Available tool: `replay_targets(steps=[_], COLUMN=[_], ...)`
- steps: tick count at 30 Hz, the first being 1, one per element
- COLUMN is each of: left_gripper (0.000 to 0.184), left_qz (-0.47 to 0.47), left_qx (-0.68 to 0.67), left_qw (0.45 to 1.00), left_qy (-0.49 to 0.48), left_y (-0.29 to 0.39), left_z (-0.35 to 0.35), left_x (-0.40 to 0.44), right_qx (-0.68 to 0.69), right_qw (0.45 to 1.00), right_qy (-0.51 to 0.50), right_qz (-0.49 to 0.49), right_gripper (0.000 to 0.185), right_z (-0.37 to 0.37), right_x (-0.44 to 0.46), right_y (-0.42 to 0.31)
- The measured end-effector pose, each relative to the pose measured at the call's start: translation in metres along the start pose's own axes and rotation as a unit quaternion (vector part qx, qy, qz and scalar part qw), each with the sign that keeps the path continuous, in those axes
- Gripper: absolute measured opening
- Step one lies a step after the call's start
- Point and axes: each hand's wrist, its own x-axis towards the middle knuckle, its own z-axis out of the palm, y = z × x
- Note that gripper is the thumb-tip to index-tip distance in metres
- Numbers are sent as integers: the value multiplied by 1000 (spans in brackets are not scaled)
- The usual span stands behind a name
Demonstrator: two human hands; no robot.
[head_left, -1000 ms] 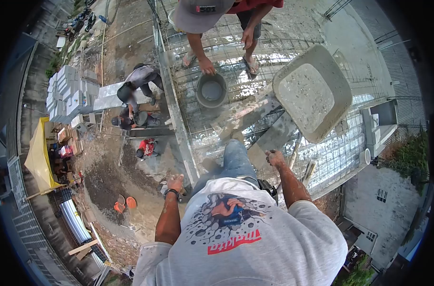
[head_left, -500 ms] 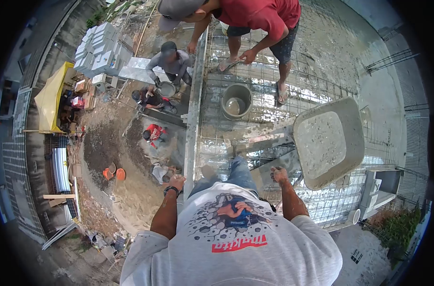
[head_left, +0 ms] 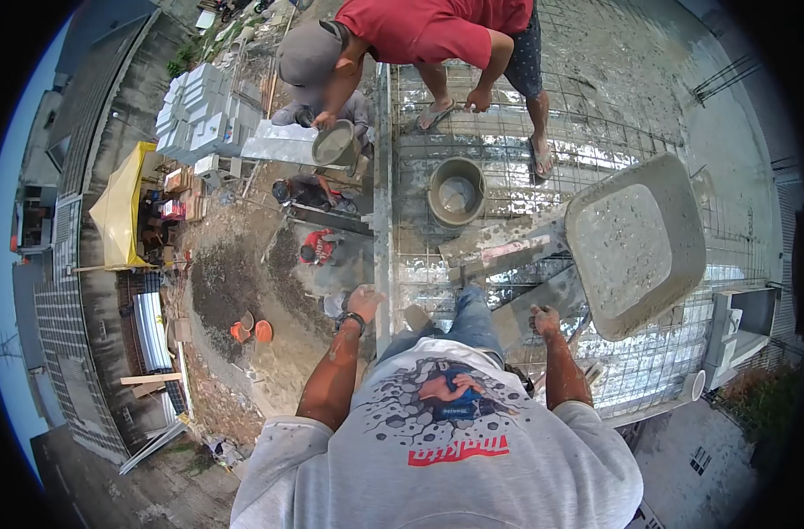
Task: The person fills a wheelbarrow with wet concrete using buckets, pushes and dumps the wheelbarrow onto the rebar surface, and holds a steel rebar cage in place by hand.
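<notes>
My left hand (head_left: 364, 302), with a dark watch on the wrist, hangs beside the long edge board (head_left: 383, 220), fingers curled in and no object seen in them. Whether it touches the board I cannot tell. My right hand (head_left: 545, 321) is loosely closed, spattered with cement, with nothing seen in it. To its upper right sits a large grey tub (head_left: 695, 251) coated with wet concrete. A round bucket (head_left: 475, 210) with some grey mix stands on the steel mesh ahead of me. Cement-smeared planks (head_left: 459, 256) lie between bucket and tub.
A co-worker in a red shirt (head_left: 411, 31) bends over the edge, one hand at a second bucket (head_left: 335, 145). Lower down are people, including one in red (head_left: 321, 248), and stacked pale blocks (head_left: 199, 110). Rebar mesh (head_left: 587, 132) covers the deck.
The co-worker has leaned farther over the edge and now reaches the second bucket, which has come up from the person below. My view has shifted; my hands keep much the same pose.
</notes>
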Motion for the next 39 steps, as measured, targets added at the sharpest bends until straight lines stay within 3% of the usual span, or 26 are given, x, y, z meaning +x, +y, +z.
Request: replay_targets(steps=[5, 12, 15, 20, 23, 27, 33, 36, 39], left_gripper=[55, 51, 47, 40, 40, 40, 38, 36, 34], left_qz=[11, 0, -36, -17, -59, -45, -41, -8, -82], left_qx=[65, 120, 119, 88, 4, -52, 20, 48, -5], left_qw=[998, 992, 990, 995, 997, 997, 998, 998, 996], left_qy=[-10, -47, -62, -37, -50, -25, -42, -37, -44], left_y=[-16, -49, -63, -90, -69, -67, -59, -129, -113], left_z=[-1, 1, -3, -6, -15, -19, -41, -41, -51], left_x=[-3, -30, -32, -23, -36, -45, -69, -36, -54], right_qx=[37, 50, 49, 39, 27, -40, -23, -41, -57], right_qw=[998, 997, 996, 995, 996, 997, 996, 995, 995], right_qy=[-9, 39, 60, 75, 68, 67, 84, 88, 70], right_qz=[52, 45, 39, 50, 41, 15, -5, -4, -28], right_gripper=[25, 21, 23, 28, 32, 36, 49, 48, 46], right_z=[9, 9, 5, 5, 9, 19, 32, 36, 38], right_x=[-20, -69, -85, -97, -86, -100, -96, -98, -81], right_y=[55, 82, 89, 102, 116, 95, 78, 71, 88])
